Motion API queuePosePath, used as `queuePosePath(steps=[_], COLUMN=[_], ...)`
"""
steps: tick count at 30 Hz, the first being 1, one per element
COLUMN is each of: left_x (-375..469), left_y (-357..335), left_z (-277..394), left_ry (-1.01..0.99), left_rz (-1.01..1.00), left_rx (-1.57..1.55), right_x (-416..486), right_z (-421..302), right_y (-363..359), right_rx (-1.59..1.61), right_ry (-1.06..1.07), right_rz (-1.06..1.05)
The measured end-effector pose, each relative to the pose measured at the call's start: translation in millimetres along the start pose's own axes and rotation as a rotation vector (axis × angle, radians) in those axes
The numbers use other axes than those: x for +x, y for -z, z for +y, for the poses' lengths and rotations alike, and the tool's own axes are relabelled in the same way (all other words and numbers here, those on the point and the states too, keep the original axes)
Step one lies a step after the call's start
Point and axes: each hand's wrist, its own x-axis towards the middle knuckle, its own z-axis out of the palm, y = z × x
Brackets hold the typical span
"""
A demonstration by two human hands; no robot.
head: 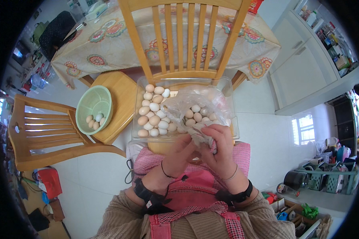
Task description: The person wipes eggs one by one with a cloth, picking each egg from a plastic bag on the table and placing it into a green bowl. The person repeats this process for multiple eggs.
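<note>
My right hand (220, 146) grips a crumpled whitish cloth (204, 138) with reddish marks. From the other side, my left hand (179, 153) meets the same cloth with its fingers. Whether something is wrapped inside is hidden. Both hands are over the near edge of a clear plastic bin (233, 119), which rests on a wooden chair (158, 147). Loose brown and whitish eggs (154, 120) fill the bin's left part. On its right lies an opened clear plastic bag (179, 104) with several more eggs (197, 116) inside.
A green plastic basket (89, 89) with several eggs (96, 123) stands on a second wooden chair (119, 98) to the left. Beyond the bin rise the chair's slatted back (185, 38) and a table with a flowered cloth (107, 44). White cabinets (305, 65) are at right.
</note>
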Motion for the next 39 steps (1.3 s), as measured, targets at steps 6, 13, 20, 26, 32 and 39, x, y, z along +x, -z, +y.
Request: queuePosePath(steps=[6,13,20,26,32,39], left_x=[-5,1,2,2,-2,1], left_y=[-7,-2,-18,1,5,-7], left_z=[5,6,11,-4,0,7], left_ry=[0.025,0.052,0.065,0.025,0.033,0.067], left_rz=[-0.069,-0.092,0.048,0.010,-0.165,-0.032], left_rx=[0.179,0.051,-0.233,0.120,0.191,-0.017], right_x=[-4,-13,-6,-3,-4,-12], right_z=[12,21,5,4,10,20], right_y=[1,-3,-1,-1,3,3], right_rx=[0.117,0.349,0.031,0.088,0.085,0.292], right_ry=[-0.340,-0.586,-0.214,-0.205,-0.315,-0.475], right_rz=[0.097,0.151,0.106,0.030,0.064,0.179])
